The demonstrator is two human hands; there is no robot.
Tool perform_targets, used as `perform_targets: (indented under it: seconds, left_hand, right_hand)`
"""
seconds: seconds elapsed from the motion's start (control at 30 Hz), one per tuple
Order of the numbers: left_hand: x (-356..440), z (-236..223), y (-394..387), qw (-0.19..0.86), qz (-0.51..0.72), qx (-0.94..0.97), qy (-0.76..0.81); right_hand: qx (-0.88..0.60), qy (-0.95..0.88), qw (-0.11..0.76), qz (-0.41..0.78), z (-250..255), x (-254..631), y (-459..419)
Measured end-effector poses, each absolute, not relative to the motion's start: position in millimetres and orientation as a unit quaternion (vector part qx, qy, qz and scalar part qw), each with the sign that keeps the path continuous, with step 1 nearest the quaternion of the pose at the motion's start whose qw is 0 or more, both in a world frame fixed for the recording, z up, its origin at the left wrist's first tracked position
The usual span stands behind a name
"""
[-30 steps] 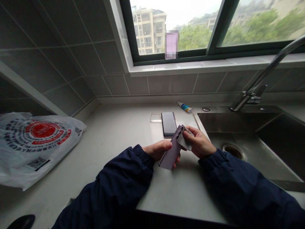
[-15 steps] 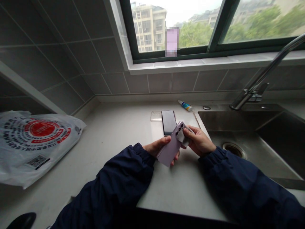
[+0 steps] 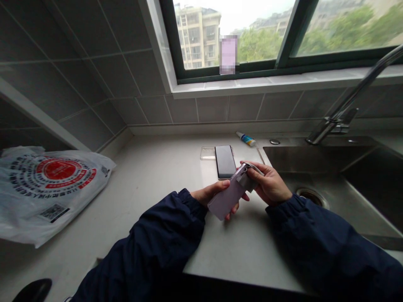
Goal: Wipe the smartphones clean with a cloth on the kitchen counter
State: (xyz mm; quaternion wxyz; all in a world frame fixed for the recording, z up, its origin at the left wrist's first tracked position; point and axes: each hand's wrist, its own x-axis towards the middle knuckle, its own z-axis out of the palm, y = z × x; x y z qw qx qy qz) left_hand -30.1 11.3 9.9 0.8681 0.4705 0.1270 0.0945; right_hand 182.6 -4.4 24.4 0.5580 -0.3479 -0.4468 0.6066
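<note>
Above the pale counter [image 3: 151, 188], between my two hands, I'm holding a lilac phone [image 3: 226, 193] on a slant, with its back facing up and its lower end angled toward me. A grey cloth [image 3: 244, 179] is folded over its upper end, so that part is mostly hidden.

My left hand [image 3: 209, 196] is closed around the phone's lower half, with the thumb lying across the back and the fingertips curling up from underneath. My right hand [image 3: 270, 184] is curled over the cloth, its fingers pressing it onto the phone, and the thumb is out of sight behind the fold. Dark blue sleeves [image 3: 163, 239] cover both my arms up to the wrists.

Just past the lilac phone, a black phone [image 3: 225, 162] lies flat on the counter, and a clear phone case [image 3: 208, 153] sits right beside it on the left. Further back, near the sink's edge, lies a small blue and white tube [image 3: 245, 139].

To my right is the steel sink [image 3: 315, 159], with its round drain [image 3: 311, 197] and a curved tap [image 3: 333, 125]. To my left, a white plastic bag [image 3: 50, 188] with a round red print lies on the counter. Grey wall tiles [image 3: 214, 109] run along the back, below a window [image 3: 258, 37] looking out on buildings and trees
</note>
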Motion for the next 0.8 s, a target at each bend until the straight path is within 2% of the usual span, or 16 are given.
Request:
perform_targets:
  seconds: [0.2,0.37,0.67,0.8]
  left_hand:
    - [-29.1,10.2,8.8,0.88,0.1,0.449,0.118]
    - [-28.0,7.8,9.7,0.882,0.1,0.447,0.116]
    - [-25.5,8.2,11.2,0.874,0.108,0.455,0.133]
    - [-25.7,7.0,12.1,0.889,0.101,0.429,0.125]
  right_hand:
    - [-0.402,-0.57,0.557,0.451,19.5,185.5,-1.9]
    - [-0.423,-0.596,0.551,0.402,24.4,185.0,-4.1]
    - [-0.387,-0.404,0.624,0.546,24.4,177.8,-1.3]
    - [-0.391,-0.4,0.59,0.582,22.3,178.8,-0.5]
